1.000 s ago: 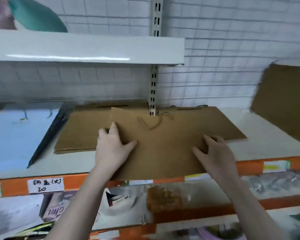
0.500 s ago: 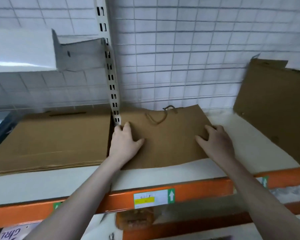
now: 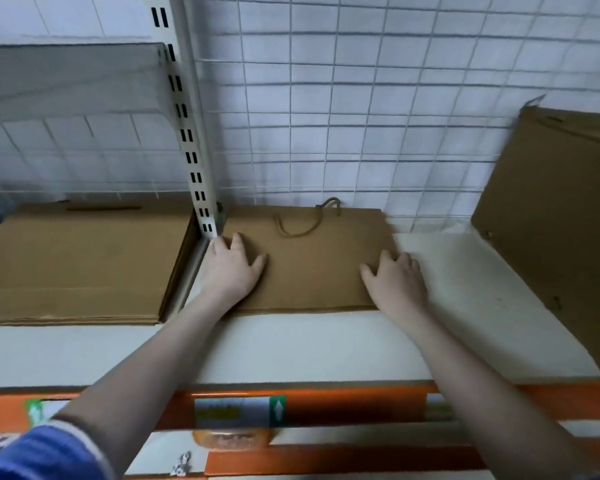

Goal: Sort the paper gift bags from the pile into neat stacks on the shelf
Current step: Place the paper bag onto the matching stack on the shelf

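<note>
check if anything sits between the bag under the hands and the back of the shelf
Nothing visible does. The kraft bag lies flat under the left hand and right hand, its handle edge already at the wire grid.

A: The bag (image 3: 309, 261) and its cord handle (image 3: 309, 220)?
B: Both plain kraft brown, like the stack (image 3: 80, 265) on the left.
A: And the shelf (image 3: 326, 348)?
B: White, orange front rail (image 3: 343, 407); white wire grid (image 3: 361, 109) behind; blue sleeve (image 3: 45, 455).

White wire grid (image 3: 361, 116) behind slotted upright post (image 3: 191, 133); grey upper board (image 3: 70, 77) left of post; label with green arrow (image 3: 239, 411) below post.
</note>
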The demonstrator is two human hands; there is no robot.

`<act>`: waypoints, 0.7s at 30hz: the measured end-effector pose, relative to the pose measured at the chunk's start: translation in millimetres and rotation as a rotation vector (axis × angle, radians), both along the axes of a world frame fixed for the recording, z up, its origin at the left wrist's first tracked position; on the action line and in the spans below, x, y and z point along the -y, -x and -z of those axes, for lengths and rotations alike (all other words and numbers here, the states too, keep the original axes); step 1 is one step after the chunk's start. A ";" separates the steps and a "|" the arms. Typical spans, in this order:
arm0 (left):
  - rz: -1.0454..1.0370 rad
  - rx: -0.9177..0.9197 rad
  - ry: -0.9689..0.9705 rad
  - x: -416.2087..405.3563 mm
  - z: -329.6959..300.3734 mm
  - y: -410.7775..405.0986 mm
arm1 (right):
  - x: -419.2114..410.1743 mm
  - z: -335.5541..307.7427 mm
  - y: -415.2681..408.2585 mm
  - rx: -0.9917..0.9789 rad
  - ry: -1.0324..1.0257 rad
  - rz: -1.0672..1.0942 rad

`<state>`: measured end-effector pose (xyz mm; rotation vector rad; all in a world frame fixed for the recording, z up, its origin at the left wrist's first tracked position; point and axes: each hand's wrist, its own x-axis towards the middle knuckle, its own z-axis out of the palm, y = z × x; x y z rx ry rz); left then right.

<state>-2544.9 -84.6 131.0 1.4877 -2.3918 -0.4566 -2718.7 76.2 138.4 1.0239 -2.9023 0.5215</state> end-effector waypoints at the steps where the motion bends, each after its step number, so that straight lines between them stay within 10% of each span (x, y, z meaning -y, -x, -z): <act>1: -0.007 0.016 0.008 -1.3 0.0 1.7 | 1.0 -0.6 1.0 -0.011 -0.004 -0.004; 21: -0.100 0.102 0.309 -21.3 -14.9 -12.3 | 5.8 -1.9 -5.7 -0.208 -0.019 -0.126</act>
